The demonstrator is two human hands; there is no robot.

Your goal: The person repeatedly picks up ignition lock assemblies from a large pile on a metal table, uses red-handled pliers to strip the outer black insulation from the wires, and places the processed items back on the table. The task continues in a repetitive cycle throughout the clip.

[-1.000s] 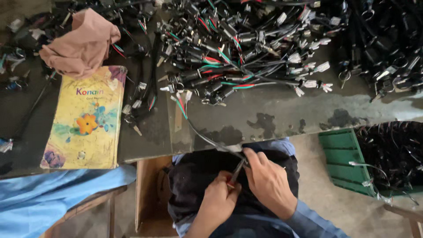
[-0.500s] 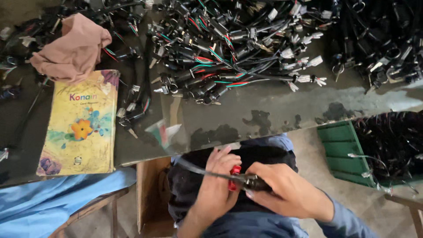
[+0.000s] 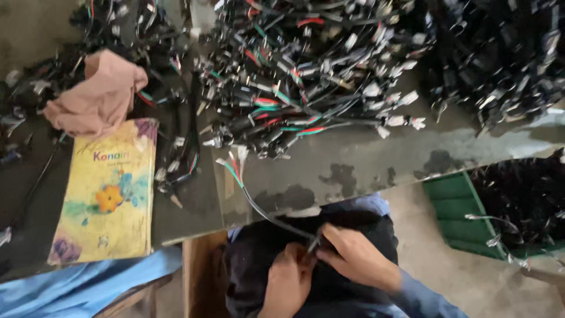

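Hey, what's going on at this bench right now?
A person seated at the bench works one wire harness over their lap, left hand and right hand pinching its near end together. Its coloured leads trail back up onto the bench, where a big tangle of similar harnesses, a yellow notebook and a pink rag lie.

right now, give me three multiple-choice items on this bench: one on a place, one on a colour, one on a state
1. Where does the yellow notebook lie?
A. left on the table
B. in the green crate
C. on the wire pile

2. What colour is the rag?
A. blue
B. pink
C. white

3. What are the hands doing?
A. resting flat
B. both pinching one cable
C. holding the notebook

Answers: 1 A, it lies below the rag. 2 B, dull pink cloth. 3 B, left hand and right hand meet on the grey cable above the lap.
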